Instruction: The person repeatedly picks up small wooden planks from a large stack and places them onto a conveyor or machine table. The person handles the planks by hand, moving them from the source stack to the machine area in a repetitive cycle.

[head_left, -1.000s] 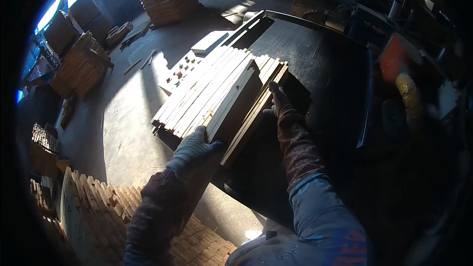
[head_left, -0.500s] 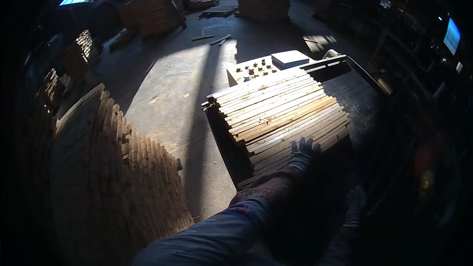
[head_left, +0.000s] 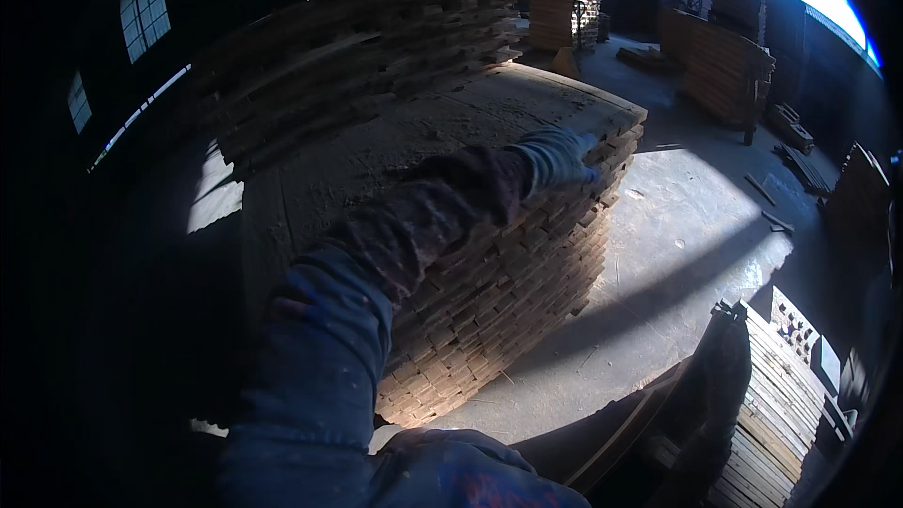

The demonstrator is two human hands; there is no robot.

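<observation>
Dimly lit: a paned window (head_left: 145,11), upper left, in what seems a dark wall (head_left: 102,55); sunlight (head_left: 663,190) crosses the grey floor (head_left: 628,268).

Right grip (head_left: 730,339) obscured by shadow, slats (head_left: 776,397) cropped

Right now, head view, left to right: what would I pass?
Small paned window → larger paned window → gloved left hand → row of pale wooden strips → dark timber stack by the right rim.
</observation>
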